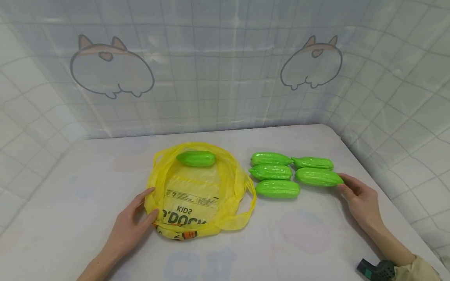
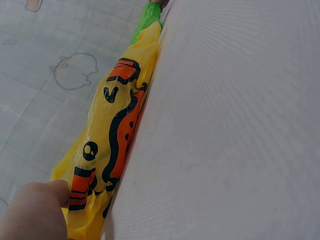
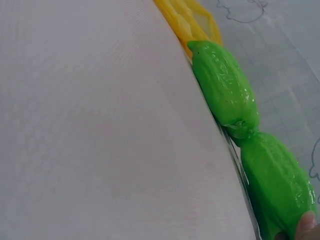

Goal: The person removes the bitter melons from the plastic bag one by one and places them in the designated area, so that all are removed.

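Note:
A yellow plastic bag (image 1: 230, 195) lies with its mouth spread wide, dark print showing inside. My left hand (image 1: 131, 222) holds its left edge between thumb and fingers; the left wrist view shows the thumb (image 2: 37, 207) against the duck-printed side. Inside the bag, near the far rim, lies one glossy green bitter melon (image 1: 197, 158). At the right, my right hand (image 1: 360, 199) pinches the tip of another bitter melon (image 1: 318, 177). That one sits close in front of a thinner melon (image 1: 313, 163). Left of these, a column of 3 melons (image 1: 277, 189) lies beside the bag's handle.
The pale table (image 1: 246, 253) runs back to a wall covered in tiled-pattern sheeting (image 1: 218, 78) with cartoon animal drawings. Similar sheeting (image 1: 404, 128) rises along the right edge. A dark device (image 1: 377, 269) is at my right wrist, by the sleeve (image 1: 416, 270).

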Demonstrator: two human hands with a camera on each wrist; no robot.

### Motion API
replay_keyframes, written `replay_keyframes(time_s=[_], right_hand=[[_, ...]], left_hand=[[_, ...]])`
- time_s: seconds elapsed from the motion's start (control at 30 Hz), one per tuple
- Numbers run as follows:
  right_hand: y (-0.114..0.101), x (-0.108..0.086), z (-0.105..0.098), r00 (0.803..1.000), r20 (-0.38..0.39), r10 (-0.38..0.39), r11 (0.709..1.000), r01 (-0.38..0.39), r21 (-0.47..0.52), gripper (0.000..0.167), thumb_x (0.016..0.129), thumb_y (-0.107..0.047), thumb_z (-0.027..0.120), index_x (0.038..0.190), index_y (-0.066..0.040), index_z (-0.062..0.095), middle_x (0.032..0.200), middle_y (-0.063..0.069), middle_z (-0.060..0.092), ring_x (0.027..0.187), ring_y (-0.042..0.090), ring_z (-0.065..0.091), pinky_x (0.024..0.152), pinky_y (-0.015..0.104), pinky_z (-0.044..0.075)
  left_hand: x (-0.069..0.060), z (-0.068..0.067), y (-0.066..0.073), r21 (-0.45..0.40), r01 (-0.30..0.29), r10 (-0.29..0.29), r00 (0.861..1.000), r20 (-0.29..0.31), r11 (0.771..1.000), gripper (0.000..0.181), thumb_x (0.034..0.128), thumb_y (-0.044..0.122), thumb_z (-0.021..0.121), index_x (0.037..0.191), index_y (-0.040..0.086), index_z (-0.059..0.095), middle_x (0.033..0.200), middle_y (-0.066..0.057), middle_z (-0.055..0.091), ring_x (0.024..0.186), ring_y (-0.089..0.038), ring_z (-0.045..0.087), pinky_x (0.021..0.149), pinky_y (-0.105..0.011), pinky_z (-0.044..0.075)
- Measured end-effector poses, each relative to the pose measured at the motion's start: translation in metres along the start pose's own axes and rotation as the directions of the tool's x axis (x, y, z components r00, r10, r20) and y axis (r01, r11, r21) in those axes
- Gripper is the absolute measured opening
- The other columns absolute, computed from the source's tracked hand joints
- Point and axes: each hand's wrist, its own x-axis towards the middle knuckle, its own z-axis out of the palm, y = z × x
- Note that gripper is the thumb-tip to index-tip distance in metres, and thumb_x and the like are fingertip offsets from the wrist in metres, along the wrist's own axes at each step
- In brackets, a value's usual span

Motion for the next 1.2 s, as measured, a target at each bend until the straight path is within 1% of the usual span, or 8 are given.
replay_keyframes(time_s=[0.03,0.07,0.1,0.13,0.43,0.67,0.97,1.2], right_hand=[[-0.0001,0.0002,0.0001,1.000,0.009,0.006,1.000,-0.006,-0.010,0.037,0.101,-0.019,0.060,0.133,0.000,0.061,0.126,0.014,0.068,0.102,-0.026,0.042,0.078,-0.004,0.042],[-0.0003,0.0004,0.0001,1.000,0.019,0.011,1.000,-0.010,-0.015,0.038,0.102,-0.020,0.060,0.133,0.001,0.061,0.127,0.019,0.066,0.102,-0.027,0.041,0.078,-0.004,0.042],[-0.0003,0.0006,0.0002,0.999,0.028,0.019,1.000,-0.019,-0.015,0.038,0.102,-0.020,0.059,0.134,0.001,0.060,0.128,0.024,0.064,0.102,-0.027,0.040,0.078,-0.004,0.041],[-0.0001,0.0008,0.0001,0.999,0.037,0.022,1.000,-0.022,-0.016,0.039,0.102,-0.021,0.059,0.134,0.002,0.060,0.128,0.024,0.064,0.102,-0.027,0.040,0.078,-0.005,0.040],[0.0014,0.0030,0.0008,0.996,0.084,0.003,0.999,0.000,-0.043,0.044,0.103,-0.027,0.058,0.138,-0.002,0.057,0.131,0.024,0.063,0.105,-0.027,0.037,0.082,-0.006,0.034],[0.0017,0.0028,0.0007,0.994,0.105,0.005,1.000,-0.002,-0.020,0.047,0.101,-0.026,0.061,0.140,-0.002,0.055,0.132,0.026,0.062,0.104,-0.027,0.039,0.082,-0.005,0.036],[0.0021,0.0018,0.0008,0.993,0.121,0.020,1.000,-0.020,0.002,0.047,0.099,-0.021,0.064,0.140,0.000,0.055,0.131,0.025,0.061,0.101,-0.026,0.042,0.079,-0.003,0.041],[0.0006,0.0016,-0.0004,0.992,0.123,0.020,1.000,-0.021,0.006,0.048,0.098,-0.022,0.065,0.140,0.000,0.055,0.131,0.026,0.061,0.101,-0.026,0.043,0.080,-0.004,0.040]], left_hand=[[-0.0001,-0.0003,0.0001,-0.001,0.003,-0.003,1.000,0.002,1.000,0.068,0.0975,0.040,0.064,0.157,0.028,0.031,0.160,-0.021,0.032,0.140,-0.049,0.037,0.111,-0.071,0.031],[-0.0002,-0.0003,0.0000,0.000,0.004,-0.004,1.000,0.001,1.000,0.068,0.0975,0.040,0.064,0.157,0.028,0.031,0.160,-0.021,0.032,0.140,-0.049,0.037,0.111,-0.071,0.032],[-0.0003,-0.0003,-0.0001,0.000,0.005,-0.005,1.000,0.000,1.000,0.068,0.0974,0.040,0.064,0.156,0.028,0.032,0.160,-0.021,0.033,0.141,-0.049,0.037,0.111,-0.071,0.032],[-0.0005,-0.0004,-0.0001,0.001,0.006,-0.006,1.000,0.000,1.000,0.068,0.0974,0.040,0.064,0.156,0.028,0.031,0.160,-0.021,0.033,0.141,-0.049,0.037,0.111,-0.071,0.032],[0.0000,-0.0016,0.0005,0.008,-0.002,0.003,1.000,-0.012,1.000,0.068,0.0973,0.040,0.064,0.156,0.029,0.032,0.159,-0.022,0.034,0.141,-0.049,0.036,0.110,-0.072,0.030],[0.0010,-0.0013,0.0004,0.006,0.006,-0.006,1.000,-0.004,1.000,0.069,0.0973,0.041,0.064,0.156,0.029,0.031,0.160,-0.021,0.033,0.141,-0.048,0.036,0.110,-0.072,0.030],[0.0007,-0.0012,0.0005,0.015,0.007,-0.007,1.000,-0.004,1.000,0.069,0.0973,0.040,0.064,0.156,0.028,0.031,0.159,-0.022,0.033,0.141,-0.049,0.036,0.110,-0.072,0.030],[0.0012,-0.0011,0.0006,0.013,0.005,-0.005,1.000,0.001,1.000,0.069,0.0974,0.041,0.064,0.157,0.028,0.031,0.160,-0.022,0.032,0.142,-0.049,0.035,0.111,-0.072,0.030]])
